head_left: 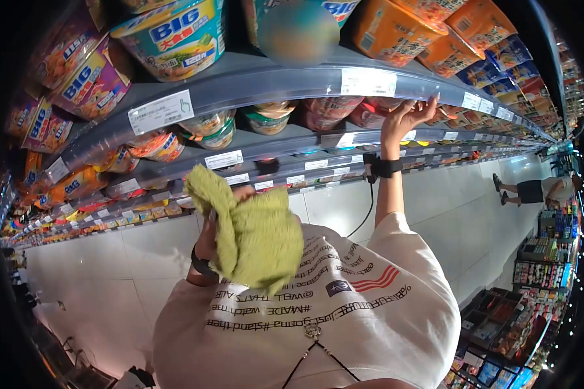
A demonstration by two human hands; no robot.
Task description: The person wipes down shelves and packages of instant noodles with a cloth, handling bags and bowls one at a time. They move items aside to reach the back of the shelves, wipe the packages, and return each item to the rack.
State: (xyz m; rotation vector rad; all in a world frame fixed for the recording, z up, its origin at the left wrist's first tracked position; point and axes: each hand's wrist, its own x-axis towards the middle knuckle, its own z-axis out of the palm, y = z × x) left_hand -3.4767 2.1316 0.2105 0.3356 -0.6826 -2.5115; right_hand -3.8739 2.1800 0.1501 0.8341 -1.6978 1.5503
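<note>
A fuzzy yellow-green cloth (259, 236) hangs bunched in my left hand (209, 233), held in front of my shirt and below the shelves. Most of that hand's fingers are hidden behind the cloth. My right hand (409, 123) reaches up to the upper shelf's front edge (292, 78), its bent fingers against the underside of the rail. A black band with a cord is around my right wrist. Above the rail stand teal instant noodle bowls (175, 42) and orange noodle bowls (399, 29).
Lower shelves hold more noodle bowls (269, 117), with price labels (368, 82) along the rails. Purple noodle bowls (87, 81) stand at the left. Pale floor tiles (422, 201) run below. At the far right are a person (532, 190) and stocked display racks (545, 259).
</note>
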